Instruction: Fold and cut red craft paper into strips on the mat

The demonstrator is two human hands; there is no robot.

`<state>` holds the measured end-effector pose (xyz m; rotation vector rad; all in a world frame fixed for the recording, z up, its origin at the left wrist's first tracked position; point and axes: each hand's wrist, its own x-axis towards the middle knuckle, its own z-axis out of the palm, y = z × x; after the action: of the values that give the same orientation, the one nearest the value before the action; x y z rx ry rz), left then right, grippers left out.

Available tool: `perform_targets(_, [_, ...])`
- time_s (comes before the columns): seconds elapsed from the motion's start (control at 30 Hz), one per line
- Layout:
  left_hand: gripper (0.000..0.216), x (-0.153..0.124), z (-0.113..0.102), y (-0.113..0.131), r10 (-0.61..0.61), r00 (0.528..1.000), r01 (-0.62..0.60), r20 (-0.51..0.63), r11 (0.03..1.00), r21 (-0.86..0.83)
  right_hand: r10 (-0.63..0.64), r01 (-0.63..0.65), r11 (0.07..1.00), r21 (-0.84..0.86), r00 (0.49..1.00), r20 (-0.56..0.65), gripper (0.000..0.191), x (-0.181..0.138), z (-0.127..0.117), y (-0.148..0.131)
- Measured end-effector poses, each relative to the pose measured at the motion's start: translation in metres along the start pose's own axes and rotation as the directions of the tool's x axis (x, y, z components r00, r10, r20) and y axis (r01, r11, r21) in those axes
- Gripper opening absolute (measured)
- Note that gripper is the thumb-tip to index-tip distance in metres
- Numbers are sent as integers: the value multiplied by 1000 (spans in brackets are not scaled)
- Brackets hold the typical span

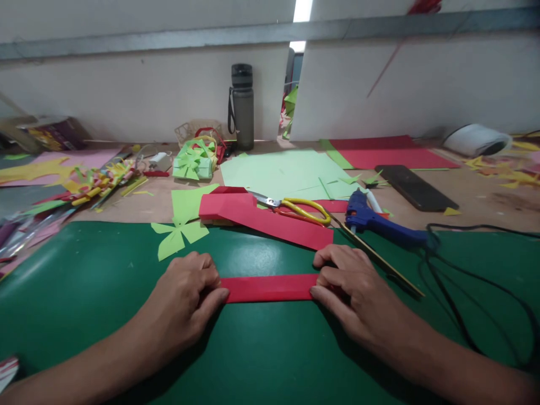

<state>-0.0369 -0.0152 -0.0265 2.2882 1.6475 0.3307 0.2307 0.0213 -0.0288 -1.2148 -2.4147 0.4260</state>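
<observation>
A folded strip of red paper point(270, 288) lies level on the green mat point(261, 349). My left hand point(188, 295) pinches its left end between thumb and curled fingers. At the right end, my right hand point(352, 284) grips the strip the same way, with its forefinger bent above. Just beyond the strip is another folded red paper piece point(270, 219). Scissors with yellow handles point(306, 209) rest behind that piece. A light green paper flower shape point(179, 230) lies past my left hand, and a thin stick point(379, 259) slants past my right hand.
A blue glue gun point(379, 222) with a black cord point(468, 275) is at right, near a dark phone point(415, 188). Pale green sheets point(278, 171), red sheets point(388, 152) and a grey bottle point(243, 109) stand or lie at the back. Paper crafts point(105, 180) lie left.
</observation>
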Motion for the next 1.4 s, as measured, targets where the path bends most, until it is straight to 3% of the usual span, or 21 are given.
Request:
perform_targets(0.13, [26, 0, 1, 4, 25, 999, -22, -24, 994, 106, 21, -21, 1000, 14, 1000, -5, 25, 0, 0, -1])
perform_targets(0.27, [22, 4, -1, 27, 114, 990, -97, -85, 980, 175, 35, -35, 999, 17, 999, 2, 24, 1, -2, -3])
perform_targets(0.47, [23, 22, 8, 56, 187, 982, -191, 37, 972, 139, 31, -31, 998, -48, 1000, 5, 23, -1, -4, -5])
perform_targets(1.0, [27, 35, 12, 61, 91, 992, -112, 92, 961, 251, 52, -52, 996, -79, 999, 8, 21, -7, -5, 3])
perform_targets(1.4, [24, 37, 19, 58, 231, 973, -220, 16, 897, 385, 16, -13, 989, -149, 1000, 19, 21, -7, -6, 4])
